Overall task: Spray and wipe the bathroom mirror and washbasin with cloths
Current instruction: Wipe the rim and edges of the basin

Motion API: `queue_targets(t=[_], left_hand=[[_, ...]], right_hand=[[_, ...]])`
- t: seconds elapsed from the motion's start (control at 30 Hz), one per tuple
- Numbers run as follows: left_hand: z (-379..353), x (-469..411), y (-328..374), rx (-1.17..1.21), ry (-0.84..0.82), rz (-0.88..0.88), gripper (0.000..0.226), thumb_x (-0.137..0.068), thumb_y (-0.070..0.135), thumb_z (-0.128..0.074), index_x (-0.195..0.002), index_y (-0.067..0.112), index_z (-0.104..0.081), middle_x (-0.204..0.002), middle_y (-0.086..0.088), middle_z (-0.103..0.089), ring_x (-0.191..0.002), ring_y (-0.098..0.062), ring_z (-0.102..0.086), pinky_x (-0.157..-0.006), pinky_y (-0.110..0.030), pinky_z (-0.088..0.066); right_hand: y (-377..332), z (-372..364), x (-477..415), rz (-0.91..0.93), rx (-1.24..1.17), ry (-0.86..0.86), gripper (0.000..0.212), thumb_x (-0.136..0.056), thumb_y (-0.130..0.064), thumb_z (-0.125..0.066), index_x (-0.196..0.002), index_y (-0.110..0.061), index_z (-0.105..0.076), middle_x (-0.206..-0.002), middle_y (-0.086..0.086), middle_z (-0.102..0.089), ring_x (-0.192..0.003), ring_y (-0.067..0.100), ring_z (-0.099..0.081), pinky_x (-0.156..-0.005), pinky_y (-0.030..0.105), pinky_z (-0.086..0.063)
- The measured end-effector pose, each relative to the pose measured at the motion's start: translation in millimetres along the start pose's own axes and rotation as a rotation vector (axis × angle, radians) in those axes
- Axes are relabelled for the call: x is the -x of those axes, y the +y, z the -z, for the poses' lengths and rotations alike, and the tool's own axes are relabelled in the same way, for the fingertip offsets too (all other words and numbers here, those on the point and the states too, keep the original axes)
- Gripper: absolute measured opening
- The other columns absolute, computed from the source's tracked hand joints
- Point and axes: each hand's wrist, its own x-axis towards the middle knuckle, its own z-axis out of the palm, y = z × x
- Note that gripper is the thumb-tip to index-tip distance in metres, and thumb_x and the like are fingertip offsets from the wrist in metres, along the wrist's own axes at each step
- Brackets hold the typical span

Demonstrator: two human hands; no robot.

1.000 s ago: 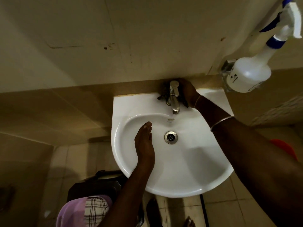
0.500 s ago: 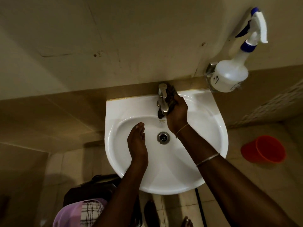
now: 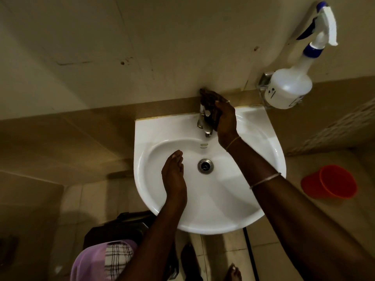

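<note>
A white washbasin [image 3: 146, 138] hangs on the wall [image 3: 121, 37]. A shiny tap [image 3: 204, 123] stands at the back of it, and a round metal drain [image 3: 205, 166] sits in the middle of the bowl.

The person's right hand [image 3: 226, 120] is up at the tap. Its fingers [image 3: 221, 106] are curled round a dark cloth [image 3: 209, 97] and hold it tight. The cloth is bunched up. It presses on the top and right side of the tap and pokes up as far as the wall behind.

The left hand [image 3: 174, 175] is down in the bowl, just left of the drain. Its fingers [image 3: 177, 158] are straight and close together, and they hold nothing.

A white spray bottle [image 3: 288, 88] with a blue and white top sits in a wire holder [image 3: 263, 82] on the wall, up and to the right of the basin. It leans to the right.

A red cup [image 3: 330, 182] lies on the tiled floor [image 3: 284, 240] to the right of the basin. At the bottom left is a purple cloth [image 3: 89, 262] with a checked cloth [image 3: 118, 258] beside it. A thin bangle [image 3: 264, 180] goes round the right arm.
</note>
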Motion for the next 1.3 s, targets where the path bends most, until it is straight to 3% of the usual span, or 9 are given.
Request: queue_targets(t=[0.07,0.2,0.3,0.43,0.57,0.67,0.93,1.17,1.3], left_hand=[[1.4,0.7,-0.2,0.001,0.002,0.003,0.030,-0.109,0.020,-0.046,-0.127,0.014,-0.069,-0.130,-0.004,-0.071,-0.126,-0.018,-0.063,-0.115,-0.036,-0.044],[2.5,1.9,1.2,0.005,0.004,-0.004,0.030,-0.109,0.020,-0.047,-0.128,0.013,-0.069,-0.130,-0.005,-0.071,-0.126,-0.018,-0.063,-0.115,-0.036,-0.045],[3.3,1.7,4.3,-0.003,0.005,-0.012,0.028,-0.109,0.020,-0.047,-0.122,0.018,-0.071,-0.127,-0.002,-0.071,-0.125,-0.017,-0.063,-0.112,-0.034,-0.047],[7.0,-0.5,3.1,-0.018,0.016,-0.021,0.028,-0.108,0.021,-0.047,-0.122,0.020,-0.071,-0.128,-0.002,-0.071,-0.124,-0.017,-0.064,-0.114,-0.037,-0.046],[10.3,-0.6,0.6,-0.020,0.016,-0.009,0.029,-0.109,0.022,-0.047,-0.125,0.018,-0.070,-0.131,-0.003,-0.070,-0.127,-0.018,-0.063,-0.116,-0.038,-0.045],[15.2,0.2,1.1,-0.014,0.018,-0.011,0.028,-0.108,0.022,-0.047,-0.123,0.020,-0.071,-0.131,-0.001,-0.071,-0.127,-0.017,-0.063,-0.115,-0.037,-0.045],[22.6,1.6,4.0,0.037,0.028,-0.007,0.029,-0.109,0.021,-0.046,-0.124,0.018,-0.071,-0.129,-0.001,-0.072,-0.125,-0.016,-0.064,-0.112,-0.033,-0.047],[23.7,4.1,1.6,0.064,0.029,0.013,0.030,-0.109,0.021,-0.047,-0.126,0.014,-0.071,-0.129,-0.002,-0.072,-0.125,-0.016,-0.064,-0.111,-0.032,-0.047],[22.6,5.5,2.4,0.056,0.031,0.017,0.029,-0.109,0.021,-0.046,-0.125,0.016,-0.070,-0.130,-0.003,-0.071,-0.126,-0.017,-0.063,-0.112,-0.032,-0.046]], right_hand=[[-6.9,-3.6,-2.8,-0.037,0.041,-0.004,0.044,-0.083,-0.026,-0.053,-0.120,-0.005,-0.065,-0.095,0.007,-0.074,-0.085,0.025,-0.066,-0.078,0.033,-0.052],[7.7,-0.9,13.9,-0.049,0.077,0.083,0.046,-0.083,-0.030,-0.056,-0.122,-0.007,-0.067,-0.115,0.018,-0.071,-0.106,0.039,-0.066,-0.096,0.051,-0.052],[24.0,7.8,42.0,-0.035,0.064,0.148,0.028,-0.100,-0.022,-0.051,-0.122,-0.013,-0.066,-0.100,0.005,-0.072,-0.091,0.024,-0.066,-0.071,0.032,-0.052],[56.5,14.0,69.4,0.044,0.216,0.177,0.047,-0.101,-0.030,-0.051,-0.141,-0.007,-0.058,-0.107,0.004,-0.067,-0.097,0.020,-0.059,-0.087,0.034,-0.049],[75.1,2.1,75.2,0.508,0.880,0.104,0.039,-0.105,-0.032,-0.049,-0.142,-0.023,-0.055,-0.155,0.005,-0.044,-0.148,0.035,-0.037,-0.120,0.053,-0.035],[73.5,4.5,66.9,0.804,1.496,0.033,0.040,-0.106,-0.028,-0.045,-0.139,-0.012,-0.059,-0.162,0.011,-0.038,-0.155,0.039,-0.019,-0.125,0.060,-0.014],[70.5,5.5,43.1,0.832,2.845,-0.444,0.045,-0.104,-0.025,-0.037,-0.126,0.002,-0.067,-0.143,0.035,-0.051,-0.146,0.057,-0.028,-0.124,0.066,-0.008],[49.7,-53.6,16.7,0.473,3.203,-0.459,0.068,-0.105,-0.050,-0.042,-0.157,-0.008,-0.031,-0.162,0.030,-0.024,-0.150,0.055,-0.016,-0.122,0.069,-0.009],[38.1,-59.6,39.1,0.492,3.190,-0.543,0.052,-0.102,-0.036,-0.054,-0.144,-0.006,-0.051,-0.149,0.026,-0.049,-0.143,0.052,-0.036,-0.121,0.066,-0.019]])
